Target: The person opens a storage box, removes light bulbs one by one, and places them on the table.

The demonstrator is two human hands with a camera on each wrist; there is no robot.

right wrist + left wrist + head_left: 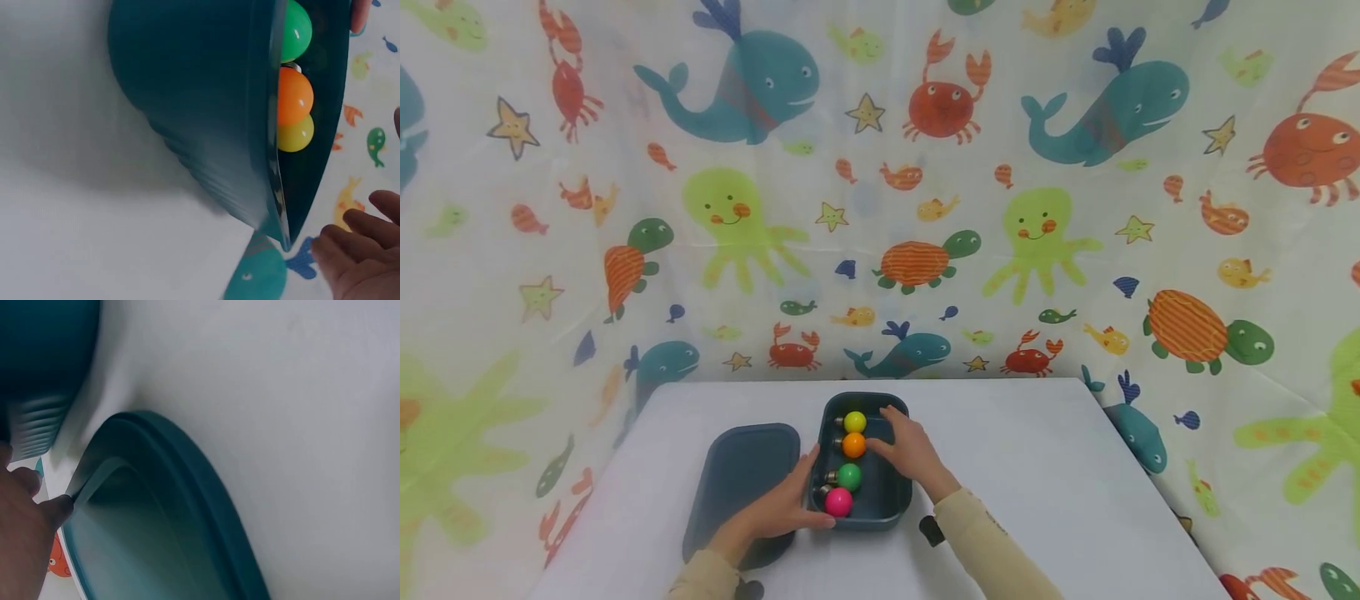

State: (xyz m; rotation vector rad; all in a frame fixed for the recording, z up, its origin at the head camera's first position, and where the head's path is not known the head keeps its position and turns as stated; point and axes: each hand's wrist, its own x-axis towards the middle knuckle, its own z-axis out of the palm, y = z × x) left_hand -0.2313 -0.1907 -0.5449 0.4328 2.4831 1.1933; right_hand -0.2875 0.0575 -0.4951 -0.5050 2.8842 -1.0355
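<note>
A dark teal plastic box (pixel 883 493) stands on the white table. Along its left side lie colored light bulbs with metal screw bases: yellow (pixel 854 422), orange (pixel 853 445), green (pixel 849 477) and pink (pixel 838 502). My left hand (pixel 778 507) is at the box's left wall, thumb spread toward the front corner; whether it presses the wall is unclear. My right hand (pixel 912 446) hovers over the box's right side, thumb near the orange bulb, fingers spread and holding nothing. In the right wrist view, that hand (pixel 365 250) appears beside the box's rim (pixel 275 162).
A matching teal lid (pixel 745 467) lies flat to the left of the box, partly under my left forearm. White tabletop (pixel 1022 467) extends to the right. Behind the table hangs a curtain (pixel 865 250) printed with sea animals.
</note>
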